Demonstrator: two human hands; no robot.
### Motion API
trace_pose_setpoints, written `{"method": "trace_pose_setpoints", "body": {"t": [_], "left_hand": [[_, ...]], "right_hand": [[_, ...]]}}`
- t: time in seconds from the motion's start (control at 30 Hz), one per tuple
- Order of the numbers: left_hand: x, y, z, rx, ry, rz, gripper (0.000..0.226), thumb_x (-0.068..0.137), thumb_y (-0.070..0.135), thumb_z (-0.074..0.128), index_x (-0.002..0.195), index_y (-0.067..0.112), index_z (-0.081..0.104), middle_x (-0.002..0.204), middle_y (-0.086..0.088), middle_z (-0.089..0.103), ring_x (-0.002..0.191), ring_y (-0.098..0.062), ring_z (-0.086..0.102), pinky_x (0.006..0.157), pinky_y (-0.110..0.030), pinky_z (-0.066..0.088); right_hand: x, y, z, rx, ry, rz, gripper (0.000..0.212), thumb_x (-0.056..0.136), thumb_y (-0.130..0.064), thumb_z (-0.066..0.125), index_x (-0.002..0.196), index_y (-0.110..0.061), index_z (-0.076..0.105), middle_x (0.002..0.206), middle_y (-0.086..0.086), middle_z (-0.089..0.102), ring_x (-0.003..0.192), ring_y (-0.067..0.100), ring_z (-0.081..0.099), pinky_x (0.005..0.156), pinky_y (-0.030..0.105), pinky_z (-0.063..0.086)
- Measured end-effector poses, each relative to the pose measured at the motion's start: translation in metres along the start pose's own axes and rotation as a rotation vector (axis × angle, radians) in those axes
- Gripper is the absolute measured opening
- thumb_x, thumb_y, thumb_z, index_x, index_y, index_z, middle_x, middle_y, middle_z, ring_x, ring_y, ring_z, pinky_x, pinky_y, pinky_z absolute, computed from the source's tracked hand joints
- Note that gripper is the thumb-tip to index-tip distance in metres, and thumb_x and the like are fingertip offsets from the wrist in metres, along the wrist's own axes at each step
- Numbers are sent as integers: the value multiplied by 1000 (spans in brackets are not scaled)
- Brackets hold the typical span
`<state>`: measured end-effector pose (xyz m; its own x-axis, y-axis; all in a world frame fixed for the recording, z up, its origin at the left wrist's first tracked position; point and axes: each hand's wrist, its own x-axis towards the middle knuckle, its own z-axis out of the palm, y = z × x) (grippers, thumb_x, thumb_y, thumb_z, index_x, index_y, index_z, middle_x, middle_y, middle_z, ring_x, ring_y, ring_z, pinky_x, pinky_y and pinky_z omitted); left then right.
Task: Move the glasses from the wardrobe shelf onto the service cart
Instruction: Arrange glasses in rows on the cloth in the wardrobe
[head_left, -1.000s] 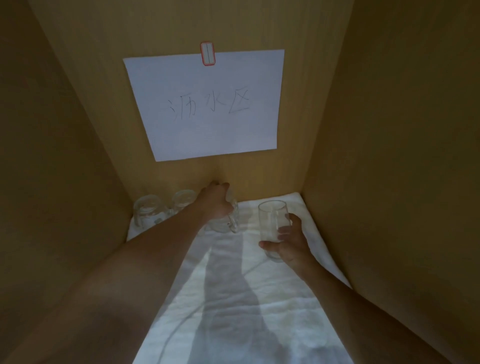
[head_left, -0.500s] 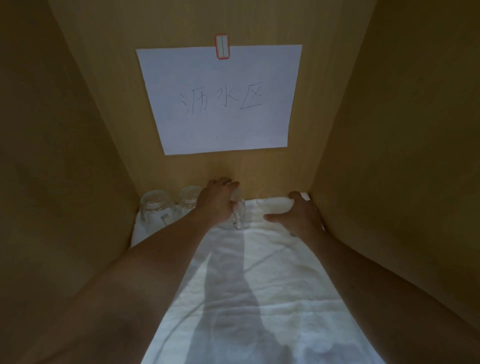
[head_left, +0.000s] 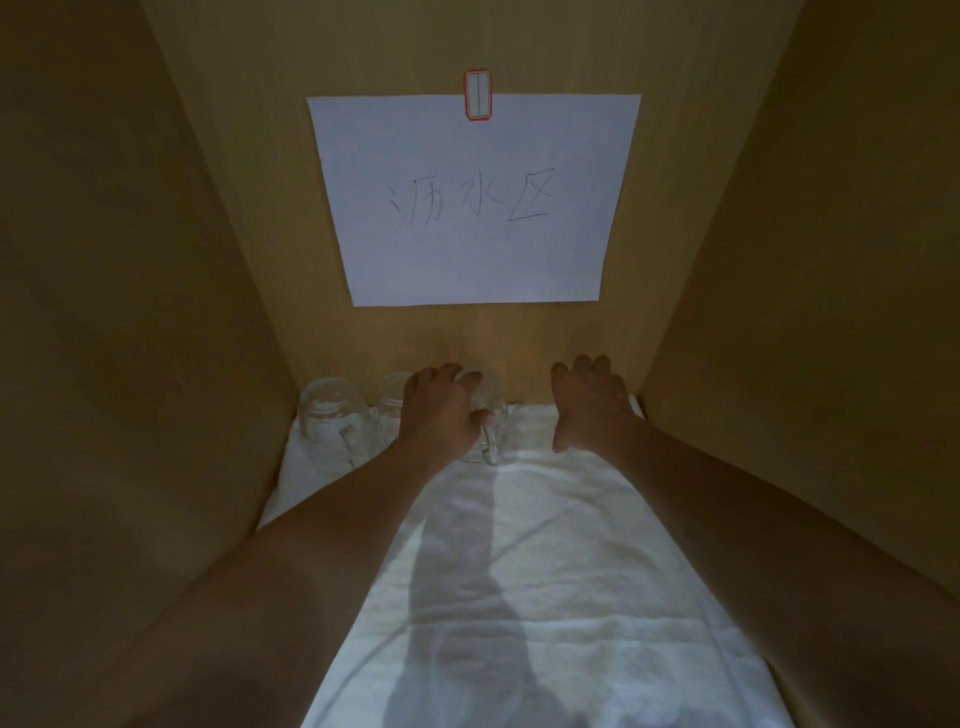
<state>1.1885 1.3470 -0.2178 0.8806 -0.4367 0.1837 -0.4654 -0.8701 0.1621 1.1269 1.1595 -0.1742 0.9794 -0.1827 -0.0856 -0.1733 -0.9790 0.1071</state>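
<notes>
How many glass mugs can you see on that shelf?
3: one glass mug at the far left, a second mug beside it, and a third mug gripped by the left hand. The right hand may hide another.

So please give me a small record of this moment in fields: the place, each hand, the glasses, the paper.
place: wooden wardrobe shelf, white towel on it
left hand: grips a clear handled glass at the back
right hand: at the back right corner; whether it holds a glass cannot be told
other glasses: two at back left, untouched
paper: handwritten sign on the back wall
</notes>
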Motion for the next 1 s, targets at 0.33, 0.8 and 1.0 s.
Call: {"method": "trace_pose_setpoints", "body": {"t": [0.33, 0.8, 1.0], "left_hand": [[-3, -3, 0, -25, -53, 2, 63, 98, 53, 53, 154, 27, 39, 162, -6, 34, 144, -32, 36, 122, -49, 20], [-11, -1, -15, 17, -118, -33, 68, 100, 54, 48, 159, 29, 25, 165, -5, 26, 151, -33, 22, 122, -55, 17], [-20, 2, -38, -25, -113, -56, 68, 100, 52, 49, 159, 29, 25, 167, -5, 23, 151, -33, 21, 121, -56, 19]], "right_hand": [[19, -16, 7, 24, 195, -142, 67, 72, -14, 82, 131, -16, 51, 124, 15, 46, 112, 33, 47, 90, 40, 45], [12, -16, 0, 186, 139, -157, 96, 78, -14, 78, 157, -22, 25, 161, 11, 27, 146, 36, 25, 118, 50, 29], [-17, -13, -2, 236, 139, -85, 93, 80, -19, 76, 157, -26, 25, 160, 9, 29, 143, 36, 30, 113, 46, 33]]}}
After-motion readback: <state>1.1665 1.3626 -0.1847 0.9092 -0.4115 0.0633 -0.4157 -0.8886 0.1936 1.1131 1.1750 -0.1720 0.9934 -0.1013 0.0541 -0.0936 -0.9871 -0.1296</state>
